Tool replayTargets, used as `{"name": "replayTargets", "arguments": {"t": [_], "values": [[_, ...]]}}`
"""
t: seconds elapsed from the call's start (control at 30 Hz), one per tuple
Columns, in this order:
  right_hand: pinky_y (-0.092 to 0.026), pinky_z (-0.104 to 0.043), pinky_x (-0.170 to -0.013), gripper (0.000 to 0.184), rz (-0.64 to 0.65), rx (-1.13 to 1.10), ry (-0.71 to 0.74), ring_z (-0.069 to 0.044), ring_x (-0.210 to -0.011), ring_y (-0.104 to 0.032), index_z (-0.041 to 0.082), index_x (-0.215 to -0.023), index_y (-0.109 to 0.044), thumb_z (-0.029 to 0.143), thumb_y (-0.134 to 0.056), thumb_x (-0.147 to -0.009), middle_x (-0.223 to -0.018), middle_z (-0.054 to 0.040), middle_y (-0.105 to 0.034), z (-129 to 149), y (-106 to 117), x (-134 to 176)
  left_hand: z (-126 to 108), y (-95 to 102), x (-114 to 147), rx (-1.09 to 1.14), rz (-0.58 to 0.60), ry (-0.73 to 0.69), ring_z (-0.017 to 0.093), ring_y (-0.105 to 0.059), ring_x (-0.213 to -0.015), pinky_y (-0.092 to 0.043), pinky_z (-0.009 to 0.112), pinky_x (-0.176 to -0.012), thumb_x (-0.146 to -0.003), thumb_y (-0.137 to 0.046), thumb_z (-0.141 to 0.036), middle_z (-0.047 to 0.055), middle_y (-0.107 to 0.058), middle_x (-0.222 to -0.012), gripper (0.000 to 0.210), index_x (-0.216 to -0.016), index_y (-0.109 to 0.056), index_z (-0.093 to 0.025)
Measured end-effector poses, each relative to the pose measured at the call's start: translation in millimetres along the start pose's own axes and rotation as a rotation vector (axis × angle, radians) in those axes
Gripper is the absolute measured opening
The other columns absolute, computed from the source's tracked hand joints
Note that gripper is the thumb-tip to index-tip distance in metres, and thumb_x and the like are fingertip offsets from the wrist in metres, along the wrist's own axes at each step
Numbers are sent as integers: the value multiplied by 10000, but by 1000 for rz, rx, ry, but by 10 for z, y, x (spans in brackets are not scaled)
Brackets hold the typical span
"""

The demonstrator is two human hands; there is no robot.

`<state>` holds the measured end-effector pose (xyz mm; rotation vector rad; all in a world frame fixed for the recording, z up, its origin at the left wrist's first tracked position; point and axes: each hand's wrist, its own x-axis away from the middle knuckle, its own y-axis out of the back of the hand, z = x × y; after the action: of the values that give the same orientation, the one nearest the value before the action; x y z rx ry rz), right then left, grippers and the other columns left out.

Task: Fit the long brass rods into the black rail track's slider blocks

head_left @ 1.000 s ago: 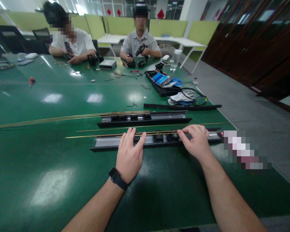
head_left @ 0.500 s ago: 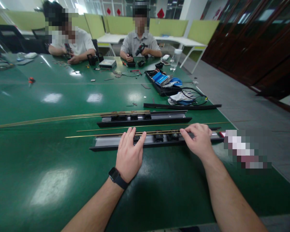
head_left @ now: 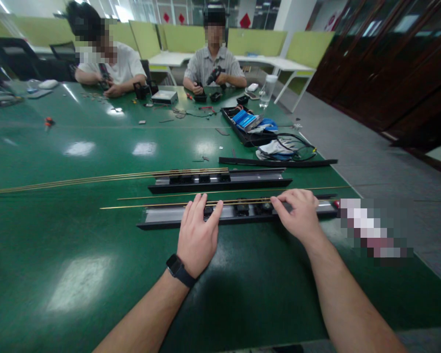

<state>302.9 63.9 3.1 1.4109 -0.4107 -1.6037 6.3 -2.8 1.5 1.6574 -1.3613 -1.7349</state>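
Note:
A long black channel point(head_left: 165, 215) with a pale inner face lies across the green table, with several black blocks point(head_left: 241, 208) inside. Thin brass rods point(head_left: 242, 201) run lengthwise over the blocks. My left hand point(head_left: 198, 235), wearing a dark watch, rests its outstretched, spread fingers across the channel and rods; what lies under the fingers is hidden. Farther right, my right hand point(head_left: 299, 211) pinches the rods between thumb and fingertips above the channel. Another thin rod point(head_left: 150, 197) lies just behind it.
Beyond is a second channel point(head_left: 250, 184) with blocks and long brass rods point(head_left: 77, 182) reaching left. A black strip point(head_left: 279, 162), gloves with cables point(head_left: 279, 148) and a black tray point(head_left: 250, 137) lie farther back. Two people sit opposite, one holding a power drill point(head_left: 213, 75).
My right hand has slid slightly left along the rods, still pinching. My left hand stays in place on the channel.

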Motion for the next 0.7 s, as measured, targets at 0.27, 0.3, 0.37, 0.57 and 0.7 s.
{"name": "replayTargets", "arguments": {"t": [0.27, 0.3, 0.37, 0.57, 0.7], "values": [[-330, -462, -929, 380, 15, -8, -18, -288, -1046, -567, 248, -792, -713, 537, -583, -1003, -905, -66, -733, 41, 7, -6, -4, 4, 1, 11, 0, 5, 405, -427, -1538, -417, 615, -1219, -968, -593, -109, 236, -493, -1590, 539, -1495, -601, -221], [-330, -461, -929, 389, 18, -7, -23, -288, -1047, -566, 248, -789, -712, 541, -576, -1005, -906, -67, -734, 44, 8, -7, -3, 5, 1, 13, 0, 5, 407, -427, -1538, -414, 615, -1221, -969, -592, -108, 239, -493, -1589, 536, -1493, -605, -219], [-328, -460, -925, 404, 20, -4, -30, -289, -1046, -561, 248, -778, -711, 553, -572, -1003, -905, -69, -731, 43, 8, -8, -2, 5, 1, 14, 2, 5, 407, -425, -1539, -413, 614, -1221, -972, -588, -110, 240, -495, -1588, 532, -1492, -607, -221], [-324, -458, -898, 391, 18, 4, -42, -296, -1039, -545, 248, -783, -723, 558, -588, -980, -921, -77, -715, -33, 32, -14, 2, 11, 6, 21, 9, 16, 380, -409, -1554, -416, 603, -1228, -982, -579, -125, 199, -479, -1620, 535, -1502, -588, -249], [-322, -469, -895, 386, 19, 17, -66, -306, -1038, -536, 249, -775, -721, 555, -587, -968, -926, -86, -706, -96, 64, -19, 11, 5, 14, 31, 9, 16, 380, -410, -1555, -410, 606, -1232, -983, -575, -128, 201, -482, -1620, 529, -1500, -591, -240]]}}
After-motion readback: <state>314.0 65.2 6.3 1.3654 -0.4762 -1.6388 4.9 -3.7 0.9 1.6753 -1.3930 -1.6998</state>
